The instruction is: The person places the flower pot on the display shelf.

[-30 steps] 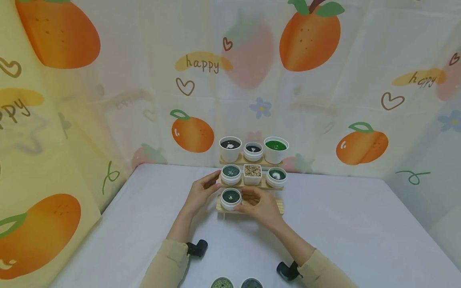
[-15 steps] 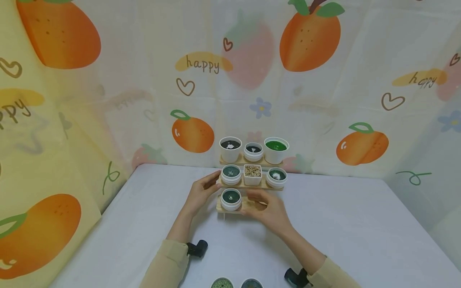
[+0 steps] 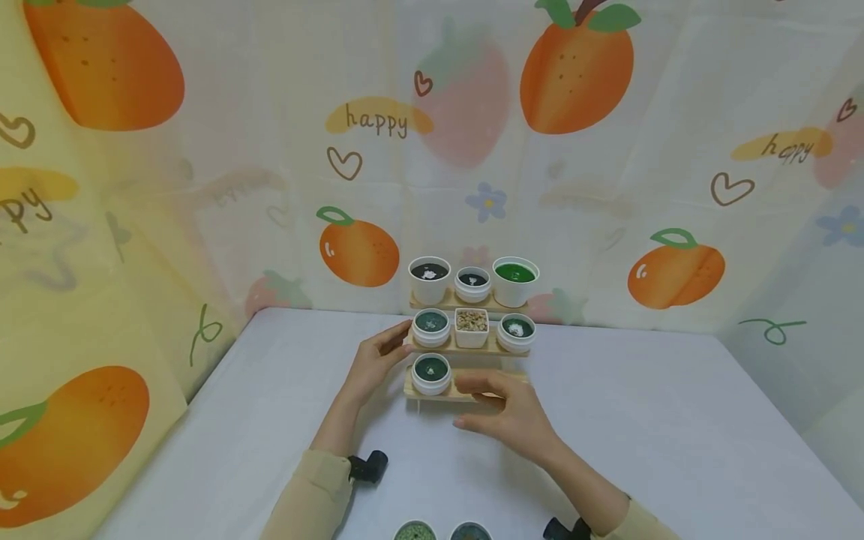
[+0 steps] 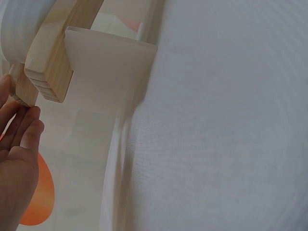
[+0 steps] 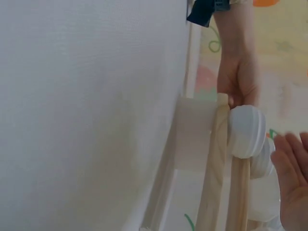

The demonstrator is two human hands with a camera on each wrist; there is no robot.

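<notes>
A three-tier wooden stand (image 3: 486, 352) holds small white pots. My left hand (image 3: 376, 365) pinches the left end of the middle plank; in the left wrist view, the fingertips meet the end of that wooden plank (image 4: 24, 89). On the lowest tier, at the left, sits a round white jar (image 3: 432, 384) with dark green contents. My right hand (image 3: 509, 412) hovers just right of that jar, thumb and fingers apart with nothing between them. The right wrist view shows its fingers (image 5: 288, 163) stretched beside the white jar (image 5: 247, 131).
The middle tier bears two round jars and a square pot (image 3: 471, 334) of beige bits. Three cups, including one with bright green contents (image 3: 516, 281), fill the top tier. Two more containers (image 3: 415, 532) stand at the near edge of view. A fruit-printed cloth (image 3: 574, 180) hangs behind.
My right hand has let go of the white jar on the lowest tier and drawn back to the right and nearer. The left hand stays at the stand.
</notes>
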